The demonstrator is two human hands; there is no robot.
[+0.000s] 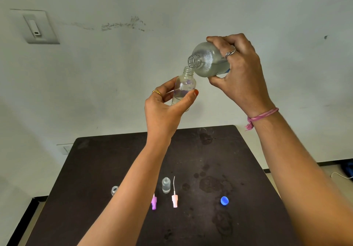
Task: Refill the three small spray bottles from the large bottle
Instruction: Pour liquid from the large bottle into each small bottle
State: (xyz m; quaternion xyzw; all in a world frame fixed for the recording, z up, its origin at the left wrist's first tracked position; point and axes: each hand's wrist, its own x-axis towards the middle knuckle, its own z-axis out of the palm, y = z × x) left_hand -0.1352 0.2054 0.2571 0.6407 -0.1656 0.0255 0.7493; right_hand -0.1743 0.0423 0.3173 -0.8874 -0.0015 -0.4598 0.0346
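A dark, matte table (114, 169) with faint dried stains is carrying the loose parts, while both hands are working high above it in front of a pale wall.

The right hand (242, 74) is wrapping its fingers and thumb around the large bottle (208, 60), a clear, rounded plastic bottle tipped steeply so that its threaded open neck is pointing down and left. The left hand (162, 108) is gripping a small spray bottle (184, 87), clear with purple print, between curled fingers and thumb, holding it nearly upright with its open mouth just under the large bottle's neck. A little liquid is showing low in it.

On the table, a second small bottle (166, 185), clear and uncapped, is standing upright with some liquid in it. A third clear bottle (114, 190) is partly hidden behind the left forearm. A pale pink spray top (174, 200) with its thin white tube is lying just beside the second bottle, a purple spray top (154, 202) is near it, and a round blue cap (224, 201) is lying well apart to the right.
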